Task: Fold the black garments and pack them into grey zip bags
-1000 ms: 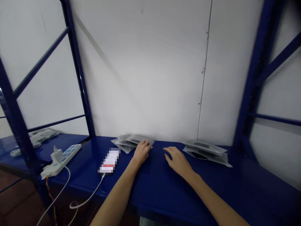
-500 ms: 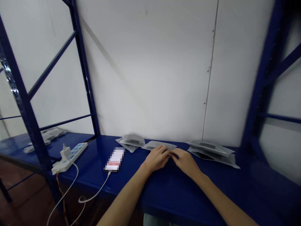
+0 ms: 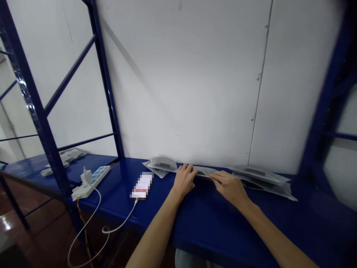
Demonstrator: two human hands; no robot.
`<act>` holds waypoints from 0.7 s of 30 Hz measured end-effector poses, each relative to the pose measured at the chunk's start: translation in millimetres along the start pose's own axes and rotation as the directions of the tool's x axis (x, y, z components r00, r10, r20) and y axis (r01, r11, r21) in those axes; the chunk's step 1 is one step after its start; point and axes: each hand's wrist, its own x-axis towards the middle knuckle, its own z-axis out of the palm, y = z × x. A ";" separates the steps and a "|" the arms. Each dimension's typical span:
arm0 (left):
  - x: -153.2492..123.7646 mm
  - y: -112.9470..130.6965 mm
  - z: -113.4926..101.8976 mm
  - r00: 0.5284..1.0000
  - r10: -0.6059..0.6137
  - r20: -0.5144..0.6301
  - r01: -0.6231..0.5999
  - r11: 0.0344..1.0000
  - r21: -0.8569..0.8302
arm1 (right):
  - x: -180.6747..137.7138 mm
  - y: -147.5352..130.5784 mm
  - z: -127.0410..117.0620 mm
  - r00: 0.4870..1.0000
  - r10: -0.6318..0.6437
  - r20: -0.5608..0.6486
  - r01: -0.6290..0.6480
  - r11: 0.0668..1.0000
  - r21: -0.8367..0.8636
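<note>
Both my hands hold one flat grey pouch (image 3: pixel 205 172) just above the blue shelf (image 3: pixel 200 216). My left hand (image 3: pixel 184 179) grips its left end with curled fingers. My right hand (image 3: pixel 230 186) pinches its right end. A small pile of the same grey pouches (image 3: pixel 161 165) lies to the left of my left hand, against the white wall. A larger pile of pouches (image 3: pixel 262 178) lies to the right of my right hand.
A phone (image 3: pixel 142 185) on a white cable lies left of my left arm. A white power strip (image 3: pixel 90 181) sits at the shelf's left end beside a blue upright post (image 3: pixel 111 108). More pouches (image 3: pixel 65 157) lie on the neighbouring shelf. Another blue post (image 3: pixel 326 111) stands at right.
My left hand took one pouch from the left pile and slid it right. My right hand came in and took hold of its other end. The view shifted right.
</note>
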 end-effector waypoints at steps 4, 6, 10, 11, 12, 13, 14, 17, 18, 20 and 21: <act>-5.3 -17.1 1.4 0.986 -0.160 -0.042 0.162 0.986 0.037 | 0.5 10.1 -8.6 0.993 0.053 -0.101 -0.059 0.997 -0.054; -8.6 -25.4 3.4 0.972 -0.231 -0.043 0.233 0.971 0.051 | -0.4 16.4 -12.5 0.986 0.078 -0.146 -0.091 0.992 -0.085; -10.9 -32.4 7.5 0.954 -0.298 -0.028 0.299 0.952 0.058 | -3.0 26.3 -15.3 0.980 0.113 -0.162 -0.140 0.977 -0.162; -10.8 -32.5 7.9 0.951 -0.307 -0.030 0.308 0.950 0.051 | -3.8 28.1 -14.9 0.980 0.127 -0.156 -0.155 0.971 -0.180; -10.7 -32.4 7.9 0.950 -0.311 -0.031 0.312 0.949 0.038 | -4.5 29.7 -14.4 0.980 0.143 -0.142 -0.169 0.966 -0.197; -10.8 -32.1 7.7 0.951 -0.308 -0.030 0.309 0.951 0.015 | -5.4 31.4 -13.8 0.979 0.162 -0.120 -0.185 0.959 -0.213; -11.2 -31.8 7.3 0.956 -0.293 -0.026 0.292 0.956 -0.021 | -6.3 33.1 -13.2 0.978 0.186 -0.091 -0.203 0.952 -0.228; -14.0 -29.6 7.3 0.983 -0.183 -0.005 0.179 0.962 -0.204 | -9.2 38.7 -13.0 0.959 0.283 0.026 -0.267 0.929 -0.257; -15.0 -28.0 8.3 0.990 -0.143 -0.001 0.137 0.953 -0.270 | -10.2 40.4 -13.6 0.946 0.318 0.065 -0.292 0.920 -0.263; -16.1 -23.1 11.9 0.997 -0.083 0.011 0.081 0.934 -0.349 | -11.3 41.7 -15.7 0.914 0.386 0.129 -0.340 0.898 -0.280; -16.0 -20.2 14.1 0.998 -0.063 0.020 0.066 0.932 -0.357 | -11.3 40.8 -17.0 0.898 0.412 0.152 -0.358 0.888 -0.290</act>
